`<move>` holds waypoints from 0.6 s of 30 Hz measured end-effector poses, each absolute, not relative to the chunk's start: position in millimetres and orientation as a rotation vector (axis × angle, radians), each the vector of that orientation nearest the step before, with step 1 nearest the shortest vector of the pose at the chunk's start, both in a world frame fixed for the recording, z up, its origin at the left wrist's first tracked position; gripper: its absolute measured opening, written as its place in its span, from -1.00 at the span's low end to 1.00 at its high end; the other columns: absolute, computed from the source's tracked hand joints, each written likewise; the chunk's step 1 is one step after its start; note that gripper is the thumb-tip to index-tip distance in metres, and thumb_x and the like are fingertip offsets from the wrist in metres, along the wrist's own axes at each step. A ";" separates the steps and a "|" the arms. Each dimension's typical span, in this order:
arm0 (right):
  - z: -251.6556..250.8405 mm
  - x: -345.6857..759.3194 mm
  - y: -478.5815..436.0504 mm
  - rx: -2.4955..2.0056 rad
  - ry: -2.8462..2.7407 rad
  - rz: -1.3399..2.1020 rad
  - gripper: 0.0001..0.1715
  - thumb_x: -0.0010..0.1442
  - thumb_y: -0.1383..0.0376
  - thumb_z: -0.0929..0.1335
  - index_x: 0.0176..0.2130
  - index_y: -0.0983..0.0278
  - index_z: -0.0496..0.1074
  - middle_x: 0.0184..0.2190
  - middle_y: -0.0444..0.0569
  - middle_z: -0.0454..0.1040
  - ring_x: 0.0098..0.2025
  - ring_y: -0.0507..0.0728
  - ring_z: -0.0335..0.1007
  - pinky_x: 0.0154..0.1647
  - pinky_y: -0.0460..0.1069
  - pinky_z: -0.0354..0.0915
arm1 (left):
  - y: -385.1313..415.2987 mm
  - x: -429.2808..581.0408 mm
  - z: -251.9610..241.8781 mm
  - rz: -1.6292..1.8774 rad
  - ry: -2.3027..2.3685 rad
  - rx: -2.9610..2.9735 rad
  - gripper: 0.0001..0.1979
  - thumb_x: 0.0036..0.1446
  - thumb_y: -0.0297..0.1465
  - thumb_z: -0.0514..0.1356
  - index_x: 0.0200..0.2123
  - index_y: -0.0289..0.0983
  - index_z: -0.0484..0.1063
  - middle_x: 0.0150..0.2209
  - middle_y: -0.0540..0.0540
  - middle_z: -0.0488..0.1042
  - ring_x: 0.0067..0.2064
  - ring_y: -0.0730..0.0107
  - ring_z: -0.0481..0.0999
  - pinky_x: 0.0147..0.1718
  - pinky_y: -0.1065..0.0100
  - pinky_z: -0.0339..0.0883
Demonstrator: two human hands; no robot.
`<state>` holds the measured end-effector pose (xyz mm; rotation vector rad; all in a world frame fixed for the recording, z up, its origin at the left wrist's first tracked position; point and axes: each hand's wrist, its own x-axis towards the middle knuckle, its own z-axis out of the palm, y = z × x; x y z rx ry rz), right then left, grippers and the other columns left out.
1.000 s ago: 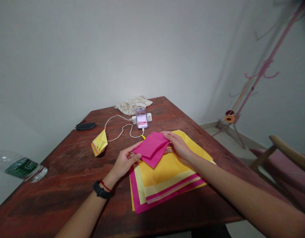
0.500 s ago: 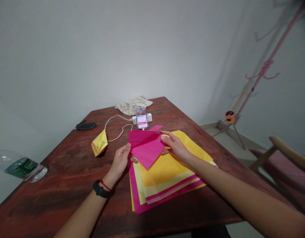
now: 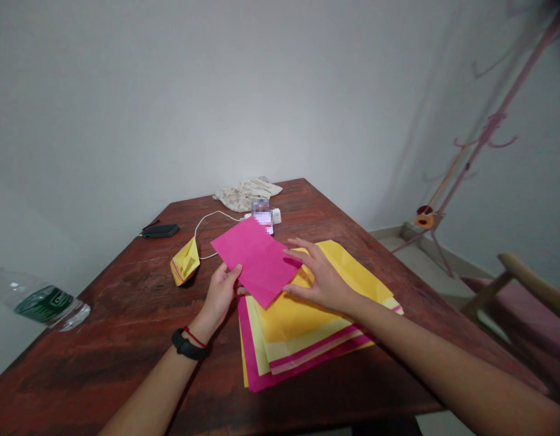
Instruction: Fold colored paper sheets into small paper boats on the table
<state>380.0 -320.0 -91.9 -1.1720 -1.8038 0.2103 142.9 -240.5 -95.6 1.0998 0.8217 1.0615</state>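
A folded magenta paper sheet (image 3: 262, 260) is held up over the paper stack, its broad flat face turned toward me. My left hand (image 3: 223, 290) pinches its lower left edge, thumb on top and fingers underneath. Beside the sheet's right edge, my right hand (image 3: 319, 275) has its fingers spread, with fingertips at or very near the paper; firm contact is unclear. Under both lies a stack of yellow, pale yellow and magenta paper (image 3: 302, 330). A folded yellow paper piece (image 3: 186, 261) with a pink stripe stands to the left.
Behind the magenta sheet are a phone (image 3: 263, 219) with a lit screen, a white cable (image 3: 211, 215) and a crumpled cloth (image 3: 246, 192). A dark power bank or case (image 3: 160, 231) and a water bottle (image 3: 46, 304) are on the left of the wooden table (image 3: 125, 351). A chair (image 3: 530, 281) stands at right.
The magenta sheet has turned and shifted left, so its loose flap no longer shows and it partly covers the phone. My right hand's fingers have opened from its right edge.
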 end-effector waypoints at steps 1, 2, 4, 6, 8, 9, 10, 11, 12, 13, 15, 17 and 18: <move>-90.8 378.3 -322.4 -1.145 -1.906 0.145 -0.19 0.00 0.07 0.55 0.20 0.09 0.36 0.30 0.14 0.23 0.37 0.41 0.03 0.35 0.39 -0.04 | -241.7 143.1 -94.0 1.044 0.819 1.085 -0.60 0.00 -0.28 0.39 -0.12 -0.28 0.40 -0.36 -0.03 0.57 -0.47 0.42 0.55 -0.52 0.42 0.46; -90.5 376.2 -324.3 -1.118 -1.996 0.087 -0.17 0.00 0.07 0.56 0.21 0.08 0.35 0.30 0.14 0.24 0.39 0.42 0.00 0.36 0.41 -0.10 | -243.2 143.3 -92.3 1.018 0.817 1.070 -0.62 0.01 -0.31 0.38 -0.12 -0.28 0.39 -0.35 -0.04 0.58 -0.45 0.40 0.57 -0.49 0.40 0.49; -92.2 371.3 -326.3 -1.060 -2.119 -0.010 -0.26 0.06 0.12 0.53 0.19 0.09 0.37 0.27 0.12 0.30 0.39 0.41 0.01 0.35 0.43 -0.11 | -246.8 143.7 -89.0 0.944 0.812 1.041 -0.66 0.04 -0.37 0.35 -0.11 -0.28 0.39 -0.32 -0.08 0.59 -0.42 0.37 0.60 -0.43 0.35 0.53; -95.4 367.0 -326.9 -0.993 -2.161 -0.066 -0.45 0.17 0.21 0.47 0.14 0.14 0.42 0.21 0.13 0.38 0.32 0.35 0.16 0.32 0.37 0.05 | -250.8 144.2 -86.9 0.872 0.805 1.024 -0.69 0.06 -0.41 0.33 -0.11 -0.28 0.39 -0.27 -0.11 0.60 -0.38 0.35 0.63 -0.35 0.31 0.56; -97.2 364.3 -327.5 -0.945 -2.157 -0.058 -0.63 0.26 0.29 0.39 0.07 0.22 0.46 0.10 0.15 0.46 0.19 0.28 0.34 0.20 0.24 0.26 | -253.8 145.1 -87.6 0.809 0.812 1.036 -0.66 0.08 -0.43 0.31 -0.06 -0.27 0.38 -0.21 -0.14 0.60 -0.36 0.35 0.64 -0.29 0.28 0.57; -96.9 363.8 -328.1 -0.940 -2.147 -0.024 -0.70 0.29 0.32 0.36 0.02 0.24 0.48 0.04 0.15 0.50 0.10 0.24 0.41 0.12 0.18 0.34 | -254.5 145.7 -89.1 0.778 0.822 1.062 -0.60 0.09 -0.42 0.30 0.01 -0.26 0.35 -0.18 -0.16 0.60 -0.35 0.33 0.64 -0.28 0.25 0.57; -95.7 363.8 -328.9 -0.949 -2.139 0.027 -0.75 0.31 0.33 0.33 -0.02 0.26 0.49 -0.01 0.14 0.52 0.03 0.21 0.45 0.04 0.12 0.38 | -254.6 146.1 -91.4 0.764 0.838 1.103 -0.49 0.10 -0.41 0.30 0.12 -0.23 0.27 -0.14 -0.18 0.59 -0.33 0.30 0.65 -0.26 0.21 0.57; -93.8 364.1 -329.7 -0.967 -2.125 0.087 -0.78 0.33 0.33 0.31 -0.06 0.26 0.50 -0.07 0.12 0.54 -0.03 0.19 0.47 -0.02 0.08 0.40 | -254.0 146.5 -94.0 0.781 0.854 1.161 -0.35 0.11 -0.40 0.29 0.24 -0.18 0.14 -0.09 -0.21 0.58 -0.29 0.25 0.66 -0.23 0.16 0.57; -91.6 364.8 -330.4 -0.990 -2.109 0.151 -0.80 0.34 0.33 0.30 -0.10 0.26 0.50 -0.12 0.10 0.55 -0.08 0.17 0.48 -0.06 0.06 0.39 | -252.8 146.5 -96.7 0.838 0.873 1.240 -0.20 0.12 -0.39 0.29 0.34 -0.13 -0.06 0.00 -0.25 0.55 -0.21 0.20 0.66 -0.17 0.11 0.55; -89.3 365.7 -330.8 -1.017 -2.089 0.216 -0.82 0.34 0.32 0.29 -0.13 0.26 0.49 -0.16 0.07 0.55 -0.12 0.16 0.47 -0.08 0.04 0.38 | -251.2 146.1 -99.1 0.930 0.896 1.342 -0.06 0.12 -0.39 0.29 0.39 -0.09 -0.25 0.11 -0.30 0.48 -0.09 0.15 0.64 -0.08 0.05 0.51; -86.6 367.8 -330.2 -1.083 -2.053 0.335 -0.83 0.34 0.29 0.29 -0.22 0.27 0.48 -0.26 0.02 0.54 -0.21 0.14 0.45 -0.14 0.02 0.35 | -247.3 143.9 -101.5 1.160 0.959 1.598 0.07 0.12 -0.40 0.30 0.41 -0.06 -0.46 0.33 -0.36 0.22 0.21 0.08 0.43 0.17 -0.03 0.31; -87.7 369.9 -327.6 -1.174 -2.015 0.441 -0.78 0.34 0.25 0.30 -0.32 0.27 0.45 -0.38 -0.04 0.50 -0.34 0.10 0.40 -0.27 -0.02 0.30 | -244.4 140.2 -99.6 1.299 1.032 1.883 -0.03 0.13 -0.37 0.29 0.43 -0.10 -0.27 0.43 -0.32 -0.02 0.40 0.04 0.11 0.32 -0.05 0.04; -89.8 370.7 -325.9 -1.220 -1.990 0.496 -0.76 0.33 0.24 0.30 -0.34 0.28 0.45 -0.43 -0.07 0.47 -0.39 0.08 0.35 -0.33 -0.03 0.26 | -244.0 138.2 -97.3 1.312 1.062 2.011 -0.15 0.15 -0.35 0.28 0.40 -0.12 -0.08 0.44 -0.28 -0.04 0.43 0.03 0.01 0.35 -0.06 -0.04</move>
